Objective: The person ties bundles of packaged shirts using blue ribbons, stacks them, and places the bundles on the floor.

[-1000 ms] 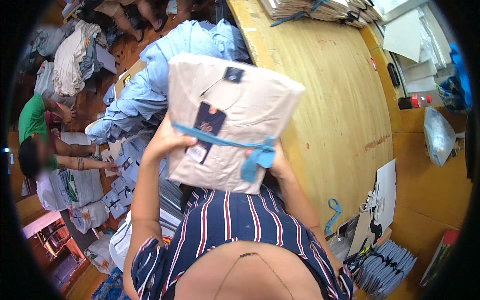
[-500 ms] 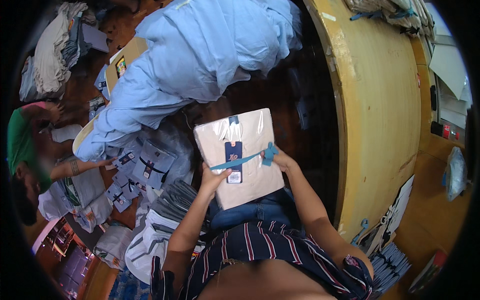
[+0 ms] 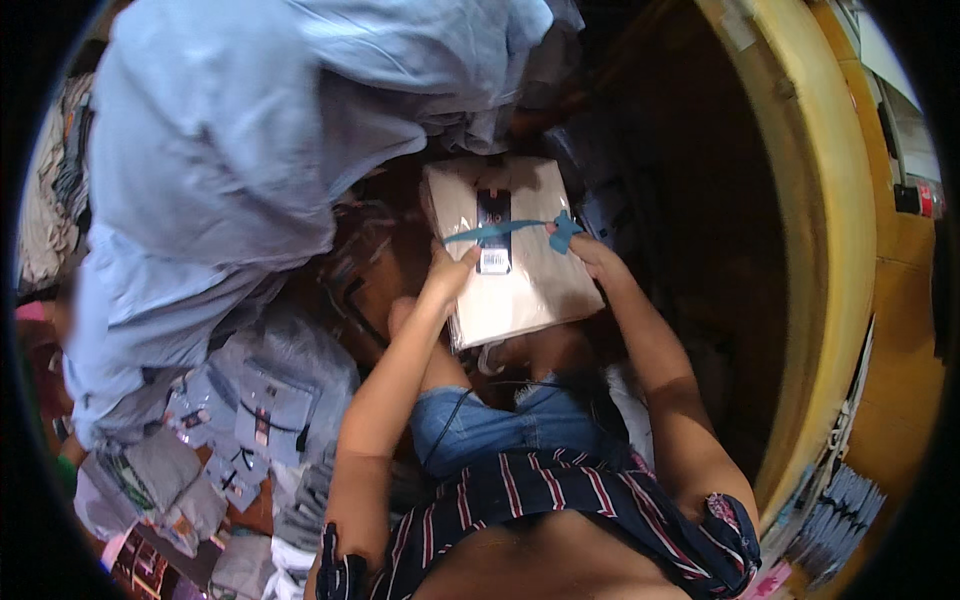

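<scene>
Between my hands is a bundle of folded cream garments (image 3: pixel 535 295) in clear plastic, held out over the dark space beyond my knees. A teal cloth strip (image 3: pixel 515 229) goes across it and is knotted near its right edge. Beneath the strip lies a dark blue tag (image 3: pixel 494 212) with a white barcode label. My left hand (image 3: pixel 452 274) grips the left edge, its thumb on top. On the right edge, beside the knot, my right hand (image 3: pixel 597 258) is closed. The fingers under the bundle are hidden.
A big heap of light blue cloth (image 3: pixel 220 130) fills the far left. Packaged blue shirts (image 3: pixel 275 405) lie at the left, with grey folded cloth (image 3: pixel 160 465) nearby. A yellowish wooden panel (image 3: pixel 835 230) rises on the right, and a folded blue-grey stack (image 3: pixel 840 525) stands beyond it.
Both hands have moved the bundle forward, away from my body, keeping hold of it. The view has shifted: the blue heap looks larger and the co-worker is mostly hidden behind it.
</scene>
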Available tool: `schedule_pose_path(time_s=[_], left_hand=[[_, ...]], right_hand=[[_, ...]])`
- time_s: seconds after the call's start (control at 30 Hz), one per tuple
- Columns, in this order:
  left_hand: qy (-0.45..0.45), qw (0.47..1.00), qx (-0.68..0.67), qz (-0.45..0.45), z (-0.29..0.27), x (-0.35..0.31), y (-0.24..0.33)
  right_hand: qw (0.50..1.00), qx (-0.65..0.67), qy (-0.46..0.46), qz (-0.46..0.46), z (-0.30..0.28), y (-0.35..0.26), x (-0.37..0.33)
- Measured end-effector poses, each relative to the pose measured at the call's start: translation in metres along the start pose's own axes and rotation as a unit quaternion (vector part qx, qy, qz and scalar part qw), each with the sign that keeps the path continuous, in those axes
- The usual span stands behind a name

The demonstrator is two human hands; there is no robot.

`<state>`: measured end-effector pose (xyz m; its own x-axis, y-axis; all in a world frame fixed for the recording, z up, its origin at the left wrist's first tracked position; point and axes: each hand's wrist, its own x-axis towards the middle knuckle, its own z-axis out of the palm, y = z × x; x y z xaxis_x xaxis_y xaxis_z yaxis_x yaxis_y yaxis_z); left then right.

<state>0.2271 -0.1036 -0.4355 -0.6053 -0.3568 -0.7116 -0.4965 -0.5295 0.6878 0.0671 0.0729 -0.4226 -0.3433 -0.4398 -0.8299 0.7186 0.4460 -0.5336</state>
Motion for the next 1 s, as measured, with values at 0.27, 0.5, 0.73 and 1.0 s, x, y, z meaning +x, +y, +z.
schedule_pose_path(time_s=[0.27, 0.5, 0.73, 1.0], left_hand=[[-0.182, 0.972, 0.131, 0.066, 0.099, 0.163, -0.026], [-0.195, 0.869, 0.431, 0.143, 0.185, 0.224, -0.098], [-0.247, 0.785, 0.518, 0.234, 0.224, 0.222, -0.137], [-0.308, 0.718, 0.549, 0.297, 0.288, 0.218, -0.161]], right_hand=[[0.966, 0.034, 0.254, -0.002, -0.062, 0.036, 0.007], [0.938, 0.169, 0.274, -0.132, -0.141, 0.172, 0.076], [0.88, 0.219, 0.386, -0.171, -0.137, 0.215, 0.052], [0.837, 0.2, 0.461, -0.217, -0.23, 0.228, -0.01]])
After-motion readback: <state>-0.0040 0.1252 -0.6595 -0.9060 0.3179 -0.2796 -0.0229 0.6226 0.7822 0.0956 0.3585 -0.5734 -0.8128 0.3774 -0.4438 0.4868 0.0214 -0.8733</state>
